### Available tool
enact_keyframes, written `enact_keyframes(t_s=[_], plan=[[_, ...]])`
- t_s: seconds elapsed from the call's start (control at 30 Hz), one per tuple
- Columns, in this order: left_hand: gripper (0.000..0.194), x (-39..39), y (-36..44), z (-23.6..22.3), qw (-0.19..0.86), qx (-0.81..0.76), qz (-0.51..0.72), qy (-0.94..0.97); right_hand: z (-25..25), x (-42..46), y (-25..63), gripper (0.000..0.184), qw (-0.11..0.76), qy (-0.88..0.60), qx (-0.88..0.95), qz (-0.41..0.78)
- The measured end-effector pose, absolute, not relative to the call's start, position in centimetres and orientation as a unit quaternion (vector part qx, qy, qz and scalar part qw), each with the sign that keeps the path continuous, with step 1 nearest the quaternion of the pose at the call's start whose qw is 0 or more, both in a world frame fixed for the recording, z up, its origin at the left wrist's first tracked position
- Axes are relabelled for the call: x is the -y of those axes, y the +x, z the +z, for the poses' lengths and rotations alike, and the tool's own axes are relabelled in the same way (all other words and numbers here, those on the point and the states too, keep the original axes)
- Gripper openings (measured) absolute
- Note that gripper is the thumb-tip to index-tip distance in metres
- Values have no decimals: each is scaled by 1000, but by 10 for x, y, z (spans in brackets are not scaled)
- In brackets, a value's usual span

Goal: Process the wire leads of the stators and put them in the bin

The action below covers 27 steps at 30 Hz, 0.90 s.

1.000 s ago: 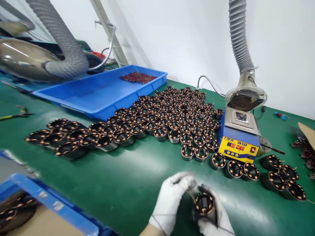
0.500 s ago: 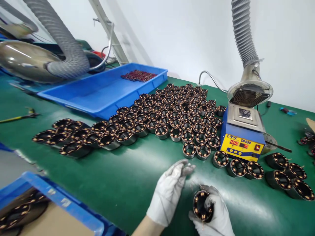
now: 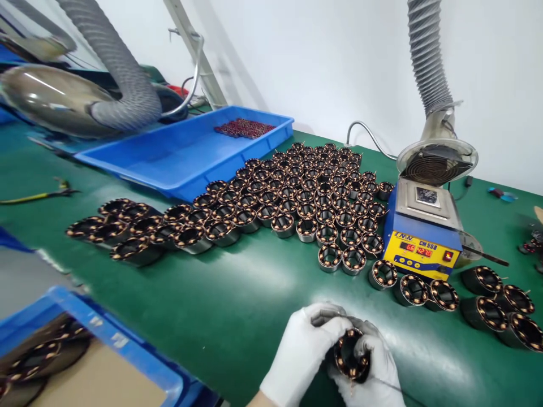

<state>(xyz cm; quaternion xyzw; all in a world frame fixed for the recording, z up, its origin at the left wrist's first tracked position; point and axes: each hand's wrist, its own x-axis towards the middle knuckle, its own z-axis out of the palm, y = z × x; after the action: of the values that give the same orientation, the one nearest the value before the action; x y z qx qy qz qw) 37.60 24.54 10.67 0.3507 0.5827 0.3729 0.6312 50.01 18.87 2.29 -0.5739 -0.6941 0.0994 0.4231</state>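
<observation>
A ring-shaped motor stator (image 3: 353, 370) with copper windings stands face-up in my right hand (image 3: 379, 362), whose gloved thumb reaches into its central hole. My left hand (image 3: 303, 345), in a white glove, meets the stator's upper rim. Its thumb and fingers are pinched together there, and whatever lies between them is hidden. A short copper wire end hangs from the stator's lower edge. Just beyond my hands sit several finished-looking stators of the same kind (image 3: 384, 275) on the green table (image 3: 237, 305).
Rows of stators (image 3: 283, 224) cover the table's middle. A blue and yellow solder pot (image 3: 419, 249) with lit displays stands right, under a fume hood (image 3: 439, 161). Behind is a blue tray (image 3: 169, 183) with small dark-red parts. A blue crate (image 3: 139, 353) occupies the lower left; pliers (image 3: 38, 196) lie farther left.
My left hand has moved down and right to the stator's rim, and its fingers have closed from an extended pose. My right hand still holds the stator. The solder pot's displayed digits differ.
</observation>
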Motion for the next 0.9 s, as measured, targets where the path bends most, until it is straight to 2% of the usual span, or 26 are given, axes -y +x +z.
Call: enact_keyframes(t_s=[0.07, 0.27, 0.43, 0.5, 0.63, 0.77, 0.9], plan=[[33, -242, 378, 105, 616, -589, 382, 359, 21, -189, 501, 37, 424, -559, 707, 95], [22, -253, 388, 108, 695, -520, 348, 355, 25, -186, 497, 25, 413, -600, 679, 91], [41, -259, 367, 107, 650, -547, 428, 309, 28, -191, 504, 32, 408, -550, 727, 39], [46, -255, 360, 106, 647, -559, 401, 329, 27, -193, 507, 33, 408, -538, 737, 30], [22, -250, 361, 110, 675, -523, 299, 426, 25, -190, 503, 30, 408, -561, 718, 61], [17, -260, 366, 124, 668, -506, 261, 479, 26, -188, 500, 26, 412, -585, 694, 84], [30, -265, 362, 130, 575, -594, 371, 423, 30, -187, 501, 27, 404, -575, 707, 77]])
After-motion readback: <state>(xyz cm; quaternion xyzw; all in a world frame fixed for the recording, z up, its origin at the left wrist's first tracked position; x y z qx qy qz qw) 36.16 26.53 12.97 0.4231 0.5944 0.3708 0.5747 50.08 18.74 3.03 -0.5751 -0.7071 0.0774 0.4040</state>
